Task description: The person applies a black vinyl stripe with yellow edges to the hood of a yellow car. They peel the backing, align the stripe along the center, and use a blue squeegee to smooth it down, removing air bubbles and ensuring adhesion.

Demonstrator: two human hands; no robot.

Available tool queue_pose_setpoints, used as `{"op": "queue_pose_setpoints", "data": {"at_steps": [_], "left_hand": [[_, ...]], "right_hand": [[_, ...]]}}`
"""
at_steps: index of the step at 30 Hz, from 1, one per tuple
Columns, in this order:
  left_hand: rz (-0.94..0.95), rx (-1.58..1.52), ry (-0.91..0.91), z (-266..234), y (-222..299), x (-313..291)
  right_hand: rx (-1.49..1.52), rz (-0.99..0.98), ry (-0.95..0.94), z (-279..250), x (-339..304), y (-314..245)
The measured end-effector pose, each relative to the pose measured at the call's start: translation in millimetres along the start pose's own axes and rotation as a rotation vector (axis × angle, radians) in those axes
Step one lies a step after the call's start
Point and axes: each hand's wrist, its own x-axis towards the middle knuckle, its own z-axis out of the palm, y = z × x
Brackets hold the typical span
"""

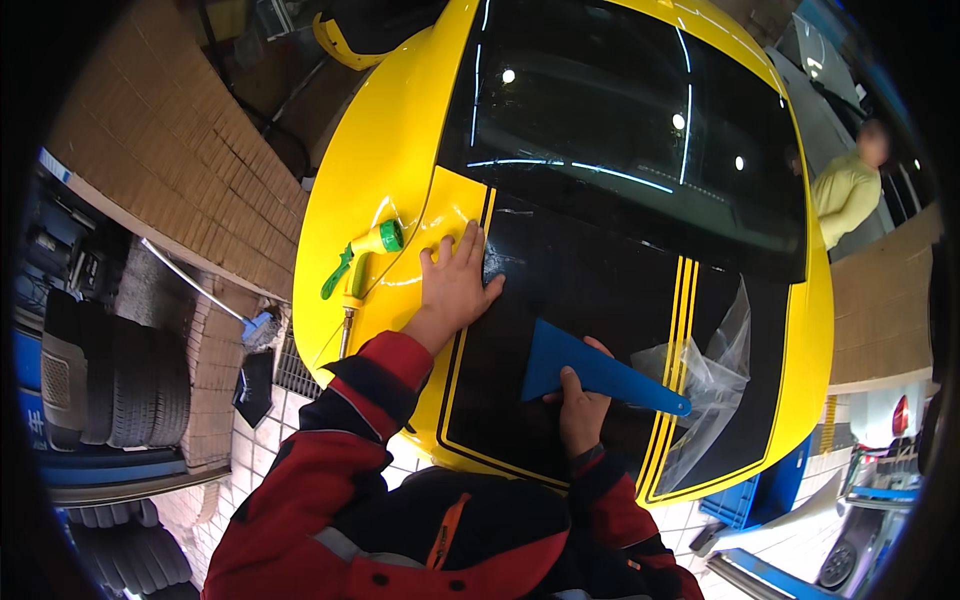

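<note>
In front of me is a yellow car point(360, 170) with a broad black section point(590, 265) edged in thin yellow and black stripes on its panel below the window. My left hand point(455, 280) lies flat with its fingers spread, across the stripe at the black section's left edge. My right hand point(583, 412) grips a blue squeegee point(600, 372), its wide blade pointing left over the black surface. Crumpled clear film point(715, 365) lies on the right part, beside the squeegee's narrow end. Left of my left hand, a yellow and green spray nozzle point(378, 238) rests on the yellow paint.
Stacked tyres point(130, 385) stand on a rack at the left, near a blue-headed brush point(260, 328) with a long handle. A person in a yellow top point(848, 195) is beyond the car's right side. A blue crate point(735, 502) sits on the tiled floor at lower right.
</note>
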Motion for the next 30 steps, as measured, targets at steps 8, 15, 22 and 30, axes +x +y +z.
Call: {"op": "queue_pose_setpoints", "data": {"at_steps": [8,15,22,30], "left_hand": [[-0.014,0.084,-0.01,-0.6,-1.0,46.9],[-0.03,0.121,-0.087,-14.7,-1.4,66.3],[-0.077,0.166,-0.14,-22.6,3.5,76.1],[-0.111,0.174,-0.124,-17.4,0.4,85.8]], "right_hand": [[0.102,0.027,-0.1,-29.8,-2.8,13.1],[0.107,-0.007,-0.215,-37.3,-2.6,27.0],[0.1,-0.015,-0.256,-40.0,-3.0,28.0],[0.144,0.017,-0.287,-41.5,-2.8,31.3]]}}
